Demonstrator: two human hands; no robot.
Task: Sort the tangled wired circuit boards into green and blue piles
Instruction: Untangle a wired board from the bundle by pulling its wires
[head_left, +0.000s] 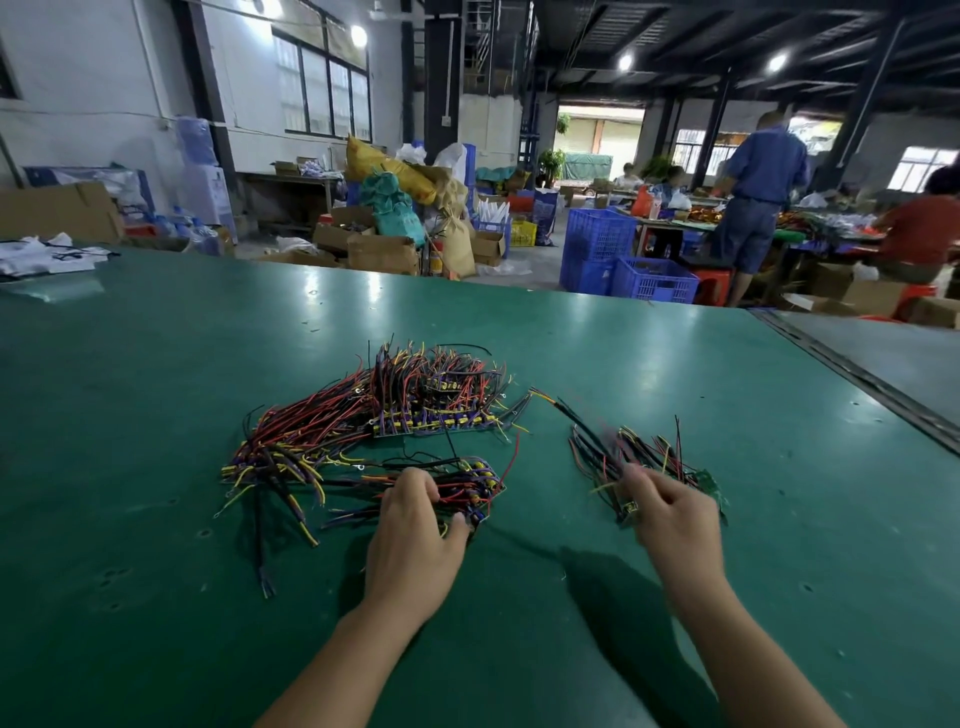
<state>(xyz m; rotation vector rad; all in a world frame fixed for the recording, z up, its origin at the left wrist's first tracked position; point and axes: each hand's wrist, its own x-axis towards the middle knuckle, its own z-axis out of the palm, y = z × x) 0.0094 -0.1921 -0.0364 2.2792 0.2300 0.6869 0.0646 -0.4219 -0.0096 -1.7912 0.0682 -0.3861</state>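
Note:
A big tangle of wired circuit boards (395, 415), with red, black, yellow and purple wires, lies in the middle of the green table (156, 415). My left hand (415, 530) grips a bundle of boards (467, 483) at the tangle's near edge, thumb and fingers curled around it. To the right lies a smaller pile of wired boards (613, 452) with a green board (709, 483) at its near right end. My right hand (670, 514) is blurred over this pile, fingers curled on its wires near a small board (626, 506).
A dark seam (857, 384) runs along the table's right side, next to a grey surface. White papers (47, 254) lie at the far left corner. Beyond the table stand cardboard boxes, blue crates (623, 260) and people at other benches.

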